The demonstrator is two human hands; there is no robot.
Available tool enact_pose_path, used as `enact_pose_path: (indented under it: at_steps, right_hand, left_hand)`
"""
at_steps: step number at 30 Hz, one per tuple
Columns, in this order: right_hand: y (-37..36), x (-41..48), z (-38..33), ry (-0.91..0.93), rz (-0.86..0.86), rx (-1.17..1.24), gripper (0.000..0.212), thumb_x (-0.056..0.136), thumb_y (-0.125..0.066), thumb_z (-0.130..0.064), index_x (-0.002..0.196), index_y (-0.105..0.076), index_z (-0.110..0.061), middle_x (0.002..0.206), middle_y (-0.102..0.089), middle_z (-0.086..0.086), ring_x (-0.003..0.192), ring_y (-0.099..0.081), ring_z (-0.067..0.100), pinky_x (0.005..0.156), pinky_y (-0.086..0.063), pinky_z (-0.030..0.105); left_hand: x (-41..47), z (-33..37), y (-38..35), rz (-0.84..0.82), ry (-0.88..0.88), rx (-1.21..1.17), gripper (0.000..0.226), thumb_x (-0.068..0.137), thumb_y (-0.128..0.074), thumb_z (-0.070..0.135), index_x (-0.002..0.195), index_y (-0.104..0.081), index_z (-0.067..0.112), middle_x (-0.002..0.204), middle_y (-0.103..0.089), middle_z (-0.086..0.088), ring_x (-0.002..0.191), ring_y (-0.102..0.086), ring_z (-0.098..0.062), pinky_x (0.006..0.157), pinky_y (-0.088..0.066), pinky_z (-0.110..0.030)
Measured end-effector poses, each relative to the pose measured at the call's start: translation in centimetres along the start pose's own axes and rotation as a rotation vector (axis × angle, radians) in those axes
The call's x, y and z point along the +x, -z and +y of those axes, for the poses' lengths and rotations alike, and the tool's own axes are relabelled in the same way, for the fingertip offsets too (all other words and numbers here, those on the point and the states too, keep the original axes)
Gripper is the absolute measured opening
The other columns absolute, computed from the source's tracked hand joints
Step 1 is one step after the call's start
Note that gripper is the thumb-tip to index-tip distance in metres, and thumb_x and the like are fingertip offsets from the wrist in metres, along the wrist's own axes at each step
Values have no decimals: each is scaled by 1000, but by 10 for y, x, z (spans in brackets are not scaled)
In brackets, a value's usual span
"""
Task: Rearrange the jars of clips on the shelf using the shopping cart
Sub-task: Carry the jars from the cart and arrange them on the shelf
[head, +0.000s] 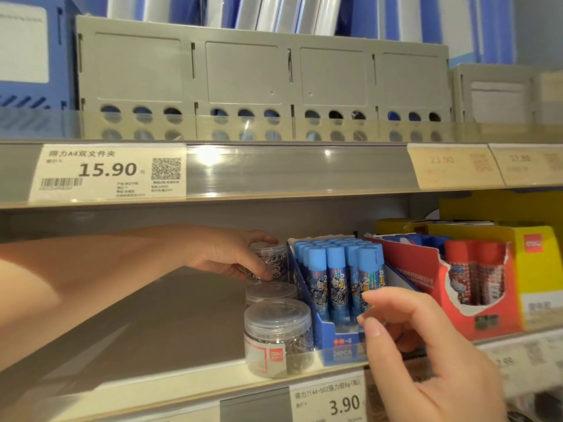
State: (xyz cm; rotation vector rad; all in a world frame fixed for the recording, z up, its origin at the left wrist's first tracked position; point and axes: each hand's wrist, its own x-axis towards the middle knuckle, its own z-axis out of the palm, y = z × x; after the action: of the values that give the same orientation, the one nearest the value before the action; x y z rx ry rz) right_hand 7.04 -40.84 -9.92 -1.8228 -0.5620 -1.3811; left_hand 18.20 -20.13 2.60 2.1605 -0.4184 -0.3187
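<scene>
– Left hand [231, 257]?
– Reaching into the lower shelf [137, 330]; fingers curled round the rear jar of clips [274, 263], just beside the blue glue-stick box [335, 335]. Lifted or resting, can't tell.
– Other jars?
– Middle jar [271, 292] and front jar [278, 336] lined up before it, front jar at the shelf lip.
– Right hand [426, 354]?
– Fingers loosely spread, holding nothing, near the box front.

Clear jars [277, 336] show silver clips and a red-and-white label; glue sticks [341, 275] are blue with cartoon prints; neighbouring box [426, 278] red.
</scene>
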Motion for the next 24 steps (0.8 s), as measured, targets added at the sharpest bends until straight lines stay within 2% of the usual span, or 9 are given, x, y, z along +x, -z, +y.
enact_pose_path:
  at_steps: [4, 7, 11, 15, 19, 21, 24]
  right_hand:
    - [0, 1, -9, -32, 64, 78, 27, 73, -44, -42, 96, -53, -52, 76, -65, -17, 58, -49, 1, 52, -34, 4]
    - [3, 2, -11, 3, 71, 25, 22, 74, -45, -40, 93, -55, -48, 77, -64, -17, 63, -53, 2, 55, -37, 2]
    - [6, 3, -19, 9, 126, 11, 20, 75, -47, -37, 92, -55, -43, 82, -63, -18, 69, -56, 1, 60, -36, -3]
    - [6, 2, -20, -3, 125, -3, 21, 74, -47, -37, 93, -55, -43, 83, -62, -20, 69, -55, 2, 61, -38, 0]
    - [6, 1, -19, -17, 89, 11, 22, 74, -46, -40, 93, -54, -47, 81, -63, -21, 68, -56, 4, 59, -42, 7]
    - [4, 0, -15, -51, 58, 55, 26, 73, -44, -43, 95, -53, -51, 81, -65, -20, 64, -54, 5, 56, -42, 11]
    - [3, -2, -12, -52, 31, 54, 28, 72, -42, -45, 97, -51, -56, 82, -65, -22, 62, -54, 4, 54, -41, 12]
  left_hand:
    - [-2, 2, -2, 12, -13, 39, 74, 77, -64, -10, 133, -34, 28, 119, -50, -6, 98, -58, -16, 88, -50, -28]
    - [-2, 3, -3, 20, -14, 59, 80, 76, -67, -5, 139, -30, 27, 121, -49, -6, 100, -57, -17, 91, -48, -30]
    - [-4, 5, -4, 28, -25, 38, 93, 63, -79, 9, 139, -30, 30, 142, -34, -15, 105, -53, -21, 92, -46, -35]
    - [-3, 3, -3, 46, -17, 59, 86, 67, -78, 8, 137, -32, 30, 135, -41, -15, 111, -51, -23, 98, -44, -38]
    - [-3, 3, -4, 72, -21, 94, 74, 78, -68, 1, 138, -32, 26, 106, -55, -4, 102, -55, -19, 101, -42, -39]
    - [-3, 3, -5, 81, -19, 97, 75, 78, -68, 1, 139, -31, 27, 110, -53, -2, 109, -53, -21, 105, -39, -42]
    - [-4, 3, -7, 90, -21, 77, 79, 76, -70, 2, 140, -31, 28, 132, -44, -8, 116, -51, -24, 105, -40, -43]
